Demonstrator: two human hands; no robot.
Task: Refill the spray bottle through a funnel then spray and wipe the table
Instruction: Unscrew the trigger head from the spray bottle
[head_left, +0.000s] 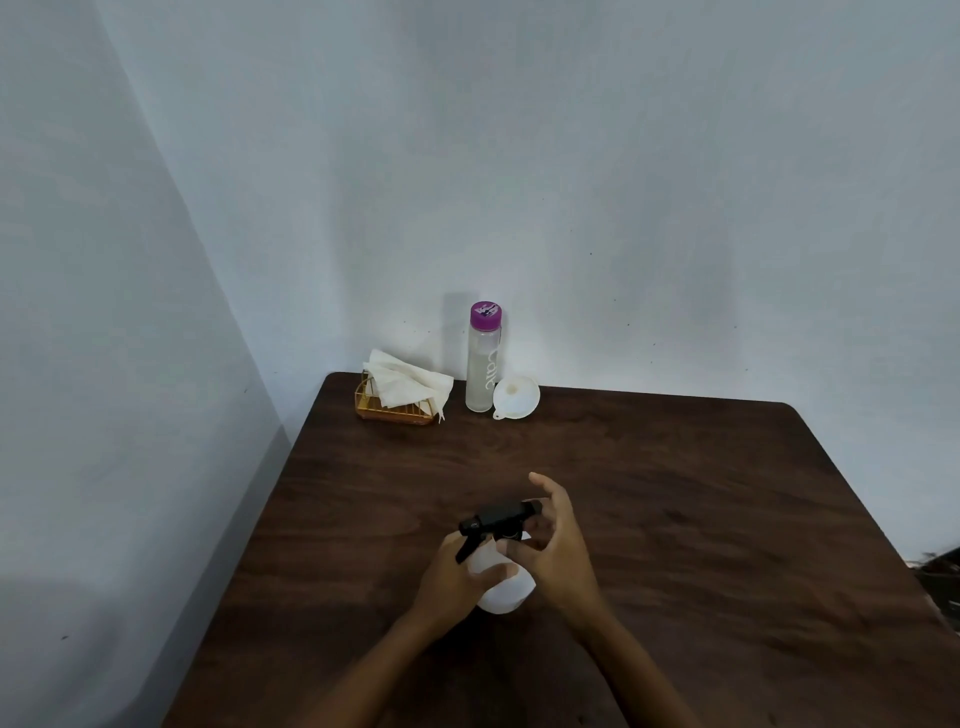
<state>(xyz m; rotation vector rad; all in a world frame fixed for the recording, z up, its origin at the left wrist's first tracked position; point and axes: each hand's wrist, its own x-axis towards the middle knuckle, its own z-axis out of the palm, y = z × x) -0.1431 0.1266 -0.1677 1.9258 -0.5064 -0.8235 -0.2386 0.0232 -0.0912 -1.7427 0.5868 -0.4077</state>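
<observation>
The spray bottle (501, 582), round-bellied white plastic with a black trigger head (498, 517), stands near the middle of the dark wood-grain table (675, 519). The left hand (452, 577) wraps its body, thumb across the front; the right hand (553, 540) pinches at the collar under the head, forefinger lifted (nozzle at 9 o'clock). At 12 o'clock, by the wall: a frosted purple-capped bottle (482, 358), a white funnel (515, 397) beside it, crumpled tissues (408, 387) in a gold wire holder (392, 413)
</observation>
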